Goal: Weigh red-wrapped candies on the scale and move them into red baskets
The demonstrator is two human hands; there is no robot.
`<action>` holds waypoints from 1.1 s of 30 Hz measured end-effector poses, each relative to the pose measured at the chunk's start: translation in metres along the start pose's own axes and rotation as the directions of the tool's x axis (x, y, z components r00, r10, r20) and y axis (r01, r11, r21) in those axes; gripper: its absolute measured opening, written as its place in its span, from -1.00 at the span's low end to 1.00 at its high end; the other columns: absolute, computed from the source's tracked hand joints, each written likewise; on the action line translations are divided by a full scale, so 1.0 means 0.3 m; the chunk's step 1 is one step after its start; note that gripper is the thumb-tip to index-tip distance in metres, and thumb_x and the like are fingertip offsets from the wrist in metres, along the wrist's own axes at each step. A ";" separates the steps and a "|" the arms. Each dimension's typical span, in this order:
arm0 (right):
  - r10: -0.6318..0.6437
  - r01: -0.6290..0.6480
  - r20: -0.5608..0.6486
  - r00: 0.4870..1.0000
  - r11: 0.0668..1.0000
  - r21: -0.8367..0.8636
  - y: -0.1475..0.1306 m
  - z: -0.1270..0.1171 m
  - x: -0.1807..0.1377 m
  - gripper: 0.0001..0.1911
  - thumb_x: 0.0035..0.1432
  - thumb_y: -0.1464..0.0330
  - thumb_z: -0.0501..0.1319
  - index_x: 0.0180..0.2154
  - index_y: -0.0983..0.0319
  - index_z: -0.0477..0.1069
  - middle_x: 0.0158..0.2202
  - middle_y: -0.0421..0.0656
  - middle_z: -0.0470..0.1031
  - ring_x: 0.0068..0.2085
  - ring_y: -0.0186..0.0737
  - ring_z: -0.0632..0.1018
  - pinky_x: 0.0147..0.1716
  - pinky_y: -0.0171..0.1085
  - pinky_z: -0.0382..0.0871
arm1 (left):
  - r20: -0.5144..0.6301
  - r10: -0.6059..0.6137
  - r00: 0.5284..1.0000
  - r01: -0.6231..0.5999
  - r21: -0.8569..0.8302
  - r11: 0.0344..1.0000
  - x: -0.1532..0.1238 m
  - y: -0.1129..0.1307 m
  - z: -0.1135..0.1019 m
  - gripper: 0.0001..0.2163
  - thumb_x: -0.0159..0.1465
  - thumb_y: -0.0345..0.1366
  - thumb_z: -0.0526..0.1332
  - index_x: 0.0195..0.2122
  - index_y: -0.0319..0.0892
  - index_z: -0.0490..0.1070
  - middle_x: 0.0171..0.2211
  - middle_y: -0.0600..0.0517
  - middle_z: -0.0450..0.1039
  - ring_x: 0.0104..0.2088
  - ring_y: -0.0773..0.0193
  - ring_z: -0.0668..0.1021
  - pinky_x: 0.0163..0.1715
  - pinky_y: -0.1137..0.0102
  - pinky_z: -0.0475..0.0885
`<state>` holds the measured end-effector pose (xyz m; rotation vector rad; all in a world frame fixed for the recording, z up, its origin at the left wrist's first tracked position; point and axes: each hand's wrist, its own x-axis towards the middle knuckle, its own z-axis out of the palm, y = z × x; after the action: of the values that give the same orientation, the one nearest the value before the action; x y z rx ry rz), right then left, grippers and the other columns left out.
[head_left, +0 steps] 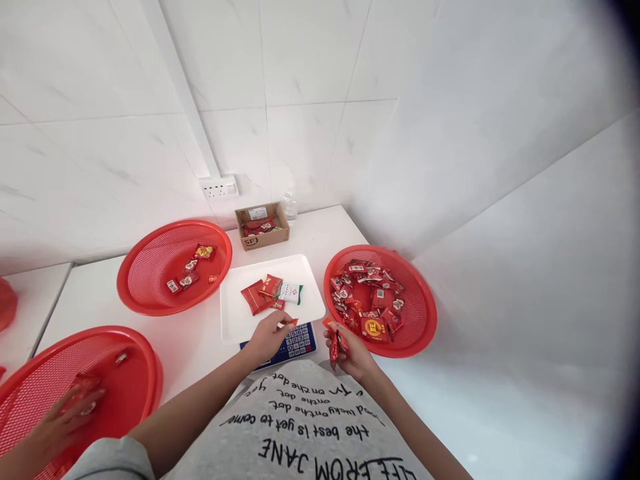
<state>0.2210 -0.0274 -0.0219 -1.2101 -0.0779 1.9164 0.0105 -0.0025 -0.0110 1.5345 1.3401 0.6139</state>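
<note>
My left hand point(270, 337) pinches a small red packet point(295, 322) at the front edge of the white tray point(235, 313). Beneath that edge shows the blue keypad point(300, 343) of a weighing scale. My right hand point(353, 353) is closed around several red candy packets point(336, 348), beside the near left rim of a red mesh basket point(431, 313). On the tray lie a few red packets point(256, 298) and a white and green packet point(291, 292). Many small red packets, one with a round yellow mark point(375, 329), fill part of the right basket.
Behind the tray stands a cardboard box point(253, 244) of red packets, beside a clear plastic bottle point(290, 208). Another red basket point(145, 303) at left holds several packets. At lower left a co-worker's hand point(70, 420) reaches into a red basket point(157, 373). Walls close off the back and right.
</note>
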 end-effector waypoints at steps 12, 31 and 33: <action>0.046 -0.078 0.195 0.980 0.984 0.160 0.001 0.102 0.020 -0.67 0.06 0.09 0.17 -0.46 0.24 0.36 -0.59 -0.25 0.43 -0.59 -0.37 0.42 -0.67 -0.41 0.28 | 0.240 -0.049 0.970 0.126 -0.319 0.939 0.009 0.156 0.150 -0.83 0.12 -0.17 0.18 -0.38 -0.15 0.29 -0.40 0.09 0.36 -0.39 0.32 0.44 -0.32 0.34 0.40; 0.167 -0.246 0.337 0.927 0.947 0.208 -0.015 0.098 0.002 -0.53 0.11 -0.04 0.05 -0.40 0.25 0.37 -0.54 -0.20 0.47 -0.61 -0.43 0.39 -0.69 -0.48 0.25 | 0.186 0.461 0.868 -0.488 0.498 0.717 0.012 0.152 0.112 -0.59 0.24 -0.01 0.07 0.04 -0.09 0.30 0.08 -0.11 0.28 0.06 0.10 0.33 0.05 0.18 0.25; 0.174 -0.257 0.356 0.918 0.946 0.200 -0.020 0.093 0.013 -0.54 0.11 -0.03 0.06 -0.43 0.25 0.36 -0.57 -0.21 0.44 -0.62 -0.42 0.39 -0.71 -0.48 0.23 | 0.179 0.477 0.860 -0.501 0.476 0.723 0.007 0.155 0.105 -0.55 0.23 0.00 0.08 0.07 -0.11 0.26 0.10 -0.14 0.25 0.08 0.09 0.32 0.05 0.18 0.27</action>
<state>0.2026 -0.0109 -0.0071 -0.7460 0.1161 2.2381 0.0588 -0.0075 0.0173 2.3748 1.1014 0.5591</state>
